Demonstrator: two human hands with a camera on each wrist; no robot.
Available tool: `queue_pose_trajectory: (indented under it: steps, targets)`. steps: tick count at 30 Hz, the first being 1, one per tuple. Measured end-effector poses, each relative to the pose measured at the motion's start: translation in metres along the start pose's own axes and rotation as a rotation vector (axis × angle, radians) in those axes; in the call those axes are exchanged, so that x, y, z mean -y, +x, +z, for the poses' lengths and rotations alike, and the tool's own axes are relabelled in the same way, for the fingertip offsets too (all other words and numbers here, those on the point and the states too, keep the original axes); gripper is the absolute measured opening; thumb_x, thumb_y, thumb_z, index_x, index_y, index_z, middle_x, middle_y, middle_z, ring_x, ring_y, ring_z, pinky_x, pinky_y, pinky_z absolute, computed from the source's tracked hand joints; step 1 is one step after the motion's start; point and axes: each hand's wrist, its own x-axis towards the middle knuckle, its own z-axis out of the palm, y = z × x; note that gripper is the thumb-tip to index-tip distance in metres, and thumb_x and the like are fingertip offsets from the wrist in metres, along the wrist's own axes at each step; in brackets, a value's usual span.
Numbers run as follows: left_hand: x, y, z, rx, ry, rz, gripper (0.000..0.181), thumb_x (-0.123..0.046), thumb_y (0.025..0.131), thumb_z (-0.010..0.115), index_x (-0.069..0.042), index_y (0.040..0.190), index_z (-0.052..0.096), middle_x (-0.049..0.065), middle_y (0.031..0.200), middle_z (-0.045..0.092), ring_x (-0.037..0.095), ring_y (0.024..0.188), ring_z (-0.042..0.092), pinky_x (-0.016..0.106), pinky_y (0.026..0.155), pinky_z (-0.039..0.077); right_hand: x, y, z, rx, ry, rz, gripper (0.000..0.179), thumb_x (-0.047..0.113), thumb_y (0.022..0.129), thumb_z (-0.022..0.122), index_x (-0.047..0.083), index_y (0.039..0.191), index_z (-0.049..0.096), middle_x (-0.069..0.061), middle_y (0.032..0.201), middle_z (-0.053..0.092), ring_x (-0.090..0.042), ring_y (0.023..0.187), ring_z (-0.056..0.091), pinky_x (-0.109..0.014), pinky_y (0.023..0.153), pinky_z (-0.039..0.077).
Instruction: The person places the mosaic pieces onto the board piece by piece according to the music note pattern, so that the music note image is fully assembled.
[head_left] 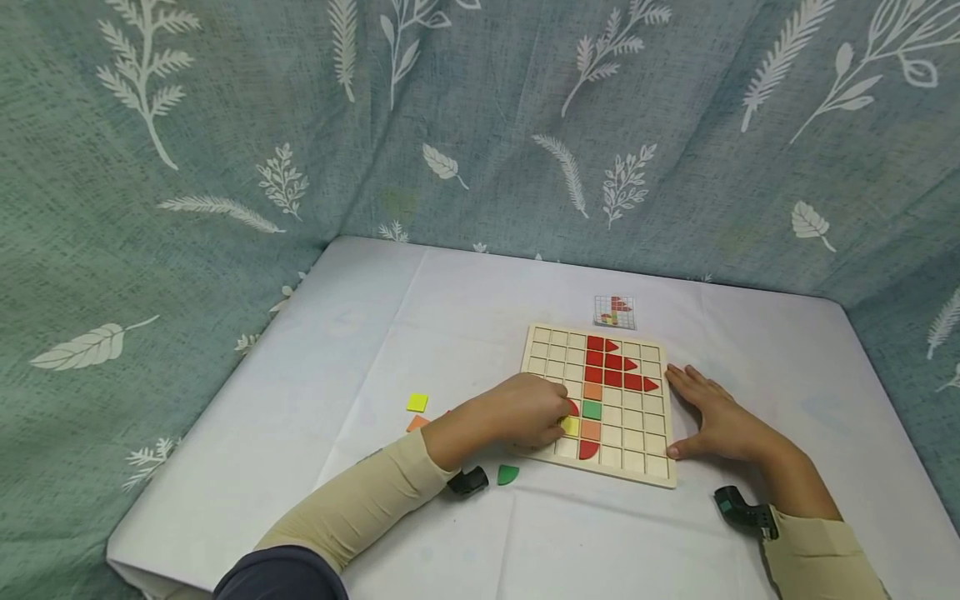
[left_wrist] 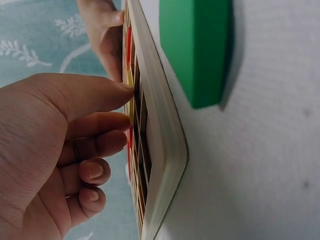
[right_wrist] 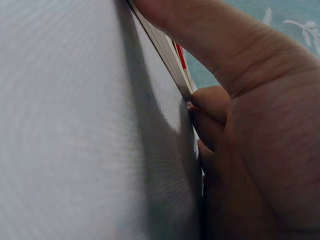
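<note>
A wooden grid board [head_left: 636, 457] lies on the table, with red, orange, green and yellow tiles set in its squares. My left hand [head_left: 528, 408] reaches over its left part, thumb and forefinger pinching a yellow tile [head_left: 571, 427] low at the grid. In the left wrist view the yellow tile [left_wrist: 131, 102] shows edge-on between those fingertips. A red rounded tile [head_left: 573, 407] peeks out beside the knuckles. Against the board's right edge rests my right hand [head_left: 716, 421], fingers and thumb spread; the right wrist view shows the thumb [right_wrist: 200, 30] along that edge.
A small pattern card [head_left: 614, 312] lies behind the board. Left of it are a loose yellow square [head_left: 417, 402] and an orange tile [head_left: 417, 423], partly behind the left forearm. A green quarter-round tile [head_left: 507, 475] sits near the board's front left corner. Leaf-patterned cloth [head_left: 480, 125] hangs behind the table.
</note>
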Motion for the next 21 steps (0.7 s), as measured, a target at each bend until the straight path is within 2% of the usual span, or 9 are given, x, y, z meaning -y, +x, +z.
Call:
queue_pose_trajectory:
  steps: [5, 9, 14, 18, 21]
  targets:
    - [0.004, -0.006, -0.001, 0.02, 0.031, -0.015, 0.011, -0.03, 0.088, 0.065, -0.022, 0.08, 0.065, -0.009, 0.077, 0.051, 0.008, 0.063, 0.046, 0.027, 0.057, 0.041, 0.003, 0.0, -0.001, 0.005, -0.006, 0.013, 0.133, 0.061, 0.054, 0.085, 0.004, 0.155, 0.019, -0.017, 0.159, 0.014, -0.04, 0.145, 0.002, -0.066, 0.107, 0.007]
    - [0.012, -0.02, -0.004, 0.001, 0.056, -0.021, 0.011, -0.028, 0.086, 0.065, -0.021, 0.077, 0.064, -0.009, 0.074, 0.049, 0.009, 0.06, 0.045, 0.027, 0.054, 0.041, 0.004, 0.0, -0.001, 0.005, 0.001, 0.004, 0.132, 0.06, 0.055, 0.086, 0.003, 0.154, 0.019, -0.018, 0.159, 0.014, -0.041, 0.145, 0.001, -0.066, 0.107, 0.007]
    - [0.032, -0.048, -0.001, -0.048, 0.02, -0.074, 0.006, -0.021, 0.085, 0.066, -0.018, 0.082, 0.069, -0.009, 0.073, 0.048, 0.009, 0.059, 0.041, 0.027, 0.055, 0.041, 0.004, 0.001, -0.001, 0.01, 0.002, 0.003, 0.132, 0.059, 0.056, 0.085, 0.002, 0.154, 0.019, -0.018, 0.159, 0.014, -0.04, 0.145, 0.001, -0.066, 0.107, 0.007]
    - [0.051, -0.074, 0.005, -0.078, -0.009, -0.137, 0.01, -0.019, 0.086, 0.066, -0.016, 0.089, 0.074, -0.01, 0.076, 0.053, 0.007, 0.06, 0.046, 0.026, 0.058, 0.045, 0.006, 0.0, -0.001, 0.013, 0.001, 0.007, 0.132, 0.059, 0.056, 0.085, 0.001, 0.154, 0.019, -0.02, 0.159, 0.014, -0.042, 0.144, 0.001, -0.067, 0.106, 0.007]
    - [0.064, -0.092, 0.007, -0.099, -0.032, -0.191, 0.009, -0.019, 0.086, 0.065, -0.018, 0.086, 0.073, -0.01, 0.077, 0.054, 0.006, 0.062, 0.049, 0.026, 0.062, 0.046, 0.006, -0.001, 0.0, 0.01, 0.002, 0.012, 0.132, 0.059, 0.056, 0.086, 0.001, 0.154, 0.019, -0.02, 0.158, 0.014, -0.043, 0.144, 0.002, -0.067, 0.105, 0.007]
